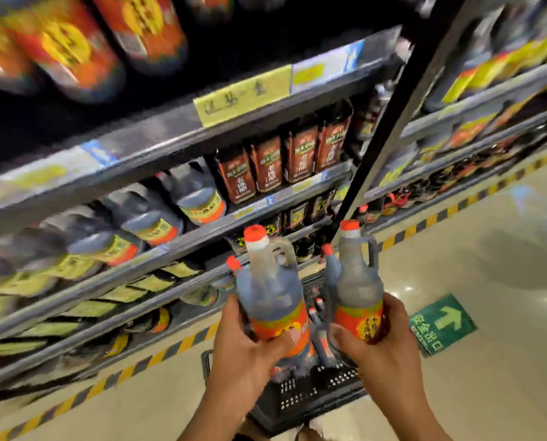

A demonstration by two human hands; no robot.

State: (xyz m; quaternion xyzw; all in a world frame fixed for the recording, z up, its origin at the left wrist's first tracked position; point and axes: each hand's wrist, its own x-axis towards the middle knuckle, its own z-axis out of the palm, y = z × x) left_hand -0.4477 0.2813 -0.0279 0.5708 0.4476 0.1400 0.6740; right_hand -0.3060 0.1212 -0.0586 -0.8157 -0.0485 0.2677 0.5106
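Wrapped left hand (pixel 240 348) fingers round left bottle (pixel 273 291), right hand (pixel 382 343) fingers round right bottle (pixel 358 284), held both caps-up over black basket (pixel 304 397).

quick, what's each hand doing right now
left hand: grips the left bottle low on its label.
right hand: grips the right bottle low on its label.
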